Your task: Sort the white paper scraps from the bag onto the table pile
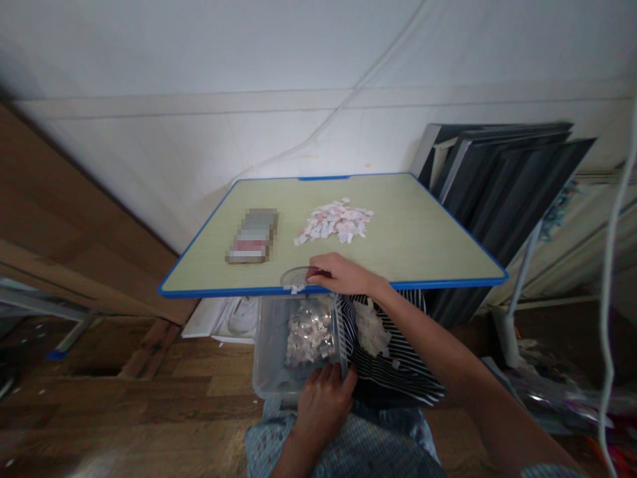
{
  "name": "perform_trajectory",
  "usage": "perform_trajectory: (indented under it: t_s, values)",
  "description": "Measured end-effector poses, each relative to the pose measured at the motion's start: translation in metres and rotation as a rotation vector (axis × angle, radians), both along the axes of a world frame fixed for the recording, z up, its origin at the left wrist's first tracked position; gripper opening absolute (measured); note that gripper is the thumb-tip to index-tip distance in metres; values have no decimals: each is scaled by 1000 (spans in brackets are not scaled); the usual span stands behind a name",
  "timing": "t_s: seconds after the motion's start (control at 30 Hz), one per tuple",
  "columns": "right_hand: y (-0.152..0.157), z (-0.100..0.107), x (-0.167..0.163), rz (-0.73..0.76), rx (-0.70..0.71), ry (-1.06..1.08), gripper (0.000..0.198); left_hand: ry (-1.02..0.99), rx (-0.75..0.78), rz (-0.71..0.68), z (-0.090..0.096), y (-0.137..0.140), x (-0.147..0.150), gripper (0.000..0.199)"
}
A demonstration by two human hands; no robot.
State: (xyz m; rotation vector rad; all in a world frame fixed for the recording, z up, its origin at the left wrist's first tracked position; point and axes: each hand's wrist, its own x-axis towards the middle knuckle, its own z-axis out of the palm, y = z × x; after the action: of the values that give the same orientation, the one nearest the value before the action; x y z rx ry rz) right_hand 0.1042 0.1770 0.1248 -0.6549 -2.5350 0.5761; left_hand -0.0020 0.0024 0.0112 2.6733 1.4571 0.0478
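Note:
Around the near edge of the table, my right hand [336,272] is closed on a clear, rounded flat piece [294,275], seen nearly edge-on. White paper scraps [297,289] lie against this piece at the table's blue edge. Below the edge is a translucent plastic bin [271,352] with crumpled whitish scraps [311,332] inside. My left hand [326,392] grips the bin's near right rim, its fingertips over the edge. Farther back on the pale green tabletop [423,232], a loose pile of white and pinkish paper pieces [338,220] is spread out.
A blurred-out stack or box [253,236] lies on the table's left side. Beside the bin, striped cloth [398,372] holds more scraps [371,328]. Dark flat panels [507,166] lean on the wall at right. A white cable [610,299] hangs at far right.

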Motion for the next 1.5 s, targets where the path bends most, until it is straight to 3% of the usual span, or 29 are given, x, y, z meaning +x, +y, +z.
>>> perform_trajectory:
  t_s: [0.4, 0.53, 0.63, 0.77, 0.97, 1.1, 1.5]
  values:
    - [-3, 2, 2, 47, 49, 17, 19, 9, -24, 1, 0, 1, 0, 39]
    - [-3, 3, 5, 38, 58, 124, 20, 9, -38, 3, 1, 1, 0, 39]
    - [2, 11, 24, -78, 3, 284, 20, 7, -36, 3, 2, 1, 0, 36]
    - [23, 19, 73, -261, -49, 308, 23, -2, -32, 5, 1, 0, 1, 36]
    - [53, -1, 133, -619, -164, 400, 35, -21, -15, 5, -4, 0, 1, 38]
    - [54, -8, 137, -617, -211, 318, 31, -19, -18, 5, -4, -1, 0, 39]
    - [45, -2, 135, -661, -253, 333, 24, -21, -21, 25, 2, 0, 2, 38]
